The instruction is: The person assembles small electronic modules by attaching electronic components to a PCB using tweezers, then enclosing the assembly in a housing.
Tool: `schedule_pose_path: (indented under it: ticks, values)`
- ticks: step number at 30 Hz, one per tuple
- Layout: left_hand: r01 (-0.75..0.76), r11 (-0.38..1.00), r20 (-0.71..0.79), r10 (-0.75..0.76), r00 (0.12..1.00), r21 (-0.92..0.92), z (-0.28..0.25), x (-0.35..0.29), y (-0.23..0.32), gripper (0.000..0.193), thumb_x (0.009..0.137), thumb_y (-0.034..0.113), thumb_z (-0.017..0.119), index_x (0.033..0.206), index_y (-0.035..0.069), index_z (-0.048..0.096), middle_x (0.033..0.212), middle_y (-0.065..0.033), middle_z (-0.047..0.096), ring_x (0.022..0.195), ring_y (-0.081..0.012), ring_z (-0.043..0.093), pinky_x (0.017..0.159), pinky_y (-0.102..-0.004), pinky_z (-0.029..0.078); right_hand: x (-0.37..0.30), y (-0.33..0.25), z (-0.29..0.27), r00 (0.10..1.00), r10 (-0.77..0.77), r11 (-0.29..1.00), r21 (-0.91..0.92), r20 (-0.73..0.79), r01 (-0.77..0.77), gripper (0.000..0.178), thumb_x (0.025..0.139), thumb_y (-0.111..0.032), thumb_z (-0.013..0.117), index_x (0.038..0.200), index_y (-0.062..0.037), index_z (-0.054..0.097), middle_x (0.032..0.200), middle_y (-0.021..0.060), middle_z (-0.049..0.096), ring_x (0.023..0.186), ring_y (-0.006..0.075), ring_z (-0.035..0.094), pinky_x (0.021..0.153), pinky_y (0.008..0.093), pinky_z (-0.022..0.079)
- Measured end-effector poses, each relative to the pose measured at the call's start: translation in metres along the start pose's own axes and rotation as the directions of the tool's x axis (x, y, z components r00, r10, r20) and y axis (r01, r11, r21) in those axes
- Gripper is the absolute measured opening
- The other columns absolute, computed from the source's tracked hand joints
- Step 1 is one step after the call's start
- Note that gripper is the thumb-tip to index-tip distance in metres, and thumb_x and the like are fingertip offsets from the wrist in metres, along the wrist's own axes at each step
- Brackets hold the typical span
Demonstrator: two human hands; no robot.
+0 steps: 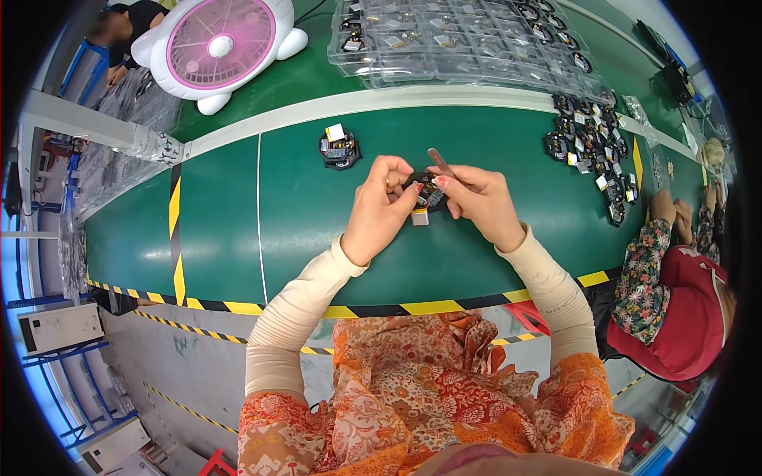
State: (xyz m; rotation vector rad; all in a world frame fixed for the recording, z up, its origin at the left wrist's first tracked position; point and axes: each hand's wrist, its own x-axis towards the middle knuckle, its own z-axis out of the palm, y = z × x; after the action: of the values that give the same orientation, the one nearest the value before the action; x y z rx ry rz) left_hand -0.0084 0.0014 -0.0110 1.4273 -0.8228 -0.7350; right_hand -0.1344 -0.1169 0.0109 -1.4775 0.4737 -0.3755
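Now the round black part (pixel 429 193) sits between your left hand (pixel 382 206), which pinches its edge, and your right hand (pixel 486 204), which grips tweezers (pixel 439 161).

We see a smooth, shiny worktop (pixel 317 238), shiny see-through plastic trays (pixel 452 68), a smooth plastic fan (pixel 221 46), a metal-looking tool (pixel 438 160) and wrinkly cloth sleeves (pixel 295 317).

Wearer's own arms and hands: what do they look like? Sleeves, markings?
Left hand and right hand: ungloved, red nail colour on the thumbs; what looks like a ring on a left finger. Cream, wrinkled sleeve covers on both forearms, faint lettering on the right one. Above them, loose orange-red patterned sleeves.
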Motion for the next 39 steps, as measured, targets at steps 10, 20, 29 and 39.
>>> schedule_pose_path:
  ticks: [10,20,29,39]
  values:
    - [-0.287,0.786,-0.132,0.420,0.898,0.547,0.003,-0.003,0.011,0.013,0.071,0.005,0.067,0.080,0.005,0.058,0.076,-0.0045,0.051,0.061,-0.0157,0.049,0.052,-0.0275,0.041,-0.004,-0.003,0.009,0.993,0.104,0.980,0.177,-0.049,-0.094,0.023,0.084,-0.008,0.057,0.105,0.0014,0.060,0.063,-0.0019,0.054,0.047,0.0034,0.045,0.038,0.0172,0.027]
    - [-0.191,0.898,-0.225,0.297,0.928,0.397,0.003,-0.005,0.012,0.008,0.071,0.005,0.068,0.078,0.003,0.063,0.071,-0.0030,0.051,0.060,-0.0110,0.047,0.052,-0.0241,0.039,-0.007,-0.001,0.015,0.999,0.018,0.993,0.114,-0.048,-0.012,0.024,0.083,-0.006,0.058,0.105,0.0018,0.060,0.065,-0.0011,0.055,0.048,0.0036,0.046,0.041,0.0170,0.030]
    - [-0.255,0.886,-0.204,0.352,0.913,0.388,0.006,-0.008,0.013,0.010,0.070,0.000,0.068,0.078,0.002,0.063,0.072,-0.0040,0.053,0.061,-0.0114,0.050,0.052,-0.0225,0.041,-0.009,0.000,0.013,0.996,0.031,0.976,0.218,-0.080,-0.013,0.022,0.082,-0.003,0.058,0.104,0.0028,0.060,0.067,-0.0007,0.056,0.047,0.0042,0.044,0.040,0.0177,0.031]
    - [-0.352,0.811,-0.208,0.487,0.848,0.467,0.008,-0.011,0.016,0.013,0.066,-0.002,0.069,0.076,0.004,0.063,0.072,-0.0046,0.052,0.060,-0.0132,0.051,0.051,-0.0241,0.043,-0.011,-0.003,0.012,0.998,-0.003,0.988,0.152,-0.059,0.012,0.022,0.082,-0.001,0.058,0.103,0.0030,0.061,0.065,-0.0005,0.055,0.046,0.0041,0.042,0.040,0.0178,0.030]
